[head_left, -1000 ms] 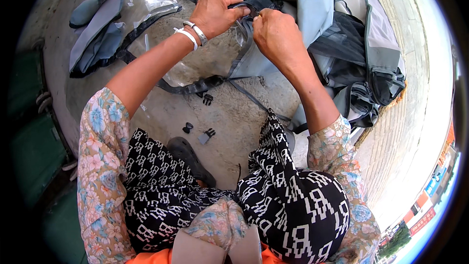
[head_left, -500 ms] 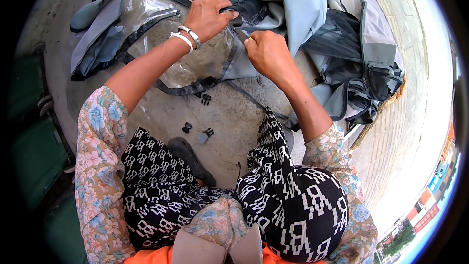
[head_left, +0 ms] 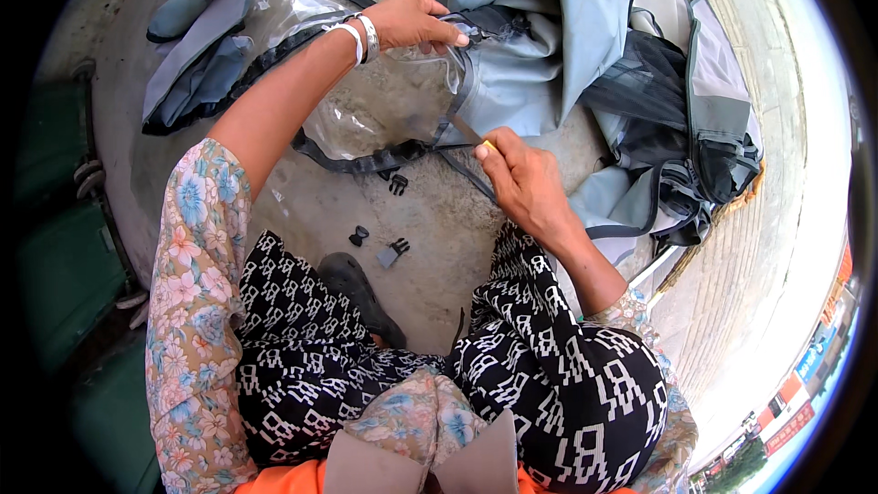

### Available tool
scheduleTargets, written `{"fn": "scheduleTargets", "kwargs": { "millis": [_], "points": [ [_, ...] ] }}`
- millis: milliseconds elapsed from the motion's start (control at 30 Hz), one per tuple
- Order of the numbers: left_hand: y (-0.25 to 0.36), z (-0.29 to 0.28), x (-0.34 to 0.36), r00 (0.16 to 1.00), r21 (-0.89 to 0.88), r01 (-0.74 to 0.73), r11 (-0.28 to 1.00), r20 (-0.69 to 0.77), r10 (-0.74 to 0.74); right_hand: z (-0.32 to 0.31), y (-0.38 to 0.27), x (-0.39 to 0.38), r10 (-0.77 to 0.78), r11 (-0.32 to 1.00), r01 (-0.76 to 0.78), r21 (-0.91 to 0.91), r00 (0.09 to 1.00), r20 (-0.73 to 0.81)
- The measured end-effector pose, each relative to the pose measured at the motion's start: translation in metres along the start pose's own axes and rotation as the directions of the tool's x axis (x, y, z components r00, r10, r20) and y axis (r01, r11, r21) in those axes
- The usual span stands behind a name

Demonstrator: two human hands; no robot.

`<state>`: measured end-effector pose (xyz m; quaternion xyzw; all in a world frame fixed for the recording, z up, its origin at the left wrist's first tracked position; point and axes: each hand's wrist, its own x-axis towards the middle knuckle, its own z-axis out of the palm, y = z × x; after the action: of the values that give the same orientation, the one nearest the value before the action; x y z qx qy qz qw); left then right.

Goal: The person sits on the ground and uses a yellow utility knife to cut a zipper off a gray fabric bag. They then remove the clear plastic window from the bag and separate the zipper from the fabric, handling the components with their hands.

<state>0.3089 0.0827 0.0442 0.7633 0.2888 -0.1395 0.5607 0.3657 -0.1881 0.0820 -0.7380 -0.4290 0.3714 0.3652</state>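
My left hand [head_left: 412, 23] pinches the dark-trimmed edge of a clear plastic sheet [head_left: 361, 114], where it joins grey-blue fabric [head_left: 517, 73]. In my right hand [head_left: 530, 185], closed with the thumb on top, is a knife [head_left: 466, 131] with a yellow handle. Its blade points up and to the left, by the lower end of the grey seam strip; whether it touches the strip I cannot tell. Black webbing [head_left: 366, 163] borders the sheet's near side.
Black plastic buckle pieces [head_left: 399, 185] and a grey-tabbed buckle [head_left: 394, 253] lie on the concrete by my shoe [head_left: 361, 297]. Folded grey fabric [head_left: 206, 46] sits at far left. Crumpled fabric with black mesh [head_left: 640, 82] lies to the right, green bins [head_left: 69, 265] at left.
My right hand has come down toward me along the seam, away from my left hand, and the knife shows more clearly. My left hand stays at the sheet's upper edge.
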Motion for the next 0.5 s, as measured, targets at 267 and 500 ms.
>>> {"fn": "scheduleTargets", "kwargs": {
  "millis": [267, 500],
  "points": [
    [0.002, 0.01, -0.008, 0.995, -0.386, -0.029, 0.922, 0.078, 0.065, -0.01, 0.003, 0.07, -0.057, 0.985, 0.128, 0.117, 0.878, -0.476],
    [-0.004, 0.008, -0.001, 0.977, -0.449, -0.055, 0.892, 0.161, 0.142, -0.007, 0.022, 0.098, -0.448, 0.884, 0.45, -0.126, 0.741, -0.499]
  ]
}}
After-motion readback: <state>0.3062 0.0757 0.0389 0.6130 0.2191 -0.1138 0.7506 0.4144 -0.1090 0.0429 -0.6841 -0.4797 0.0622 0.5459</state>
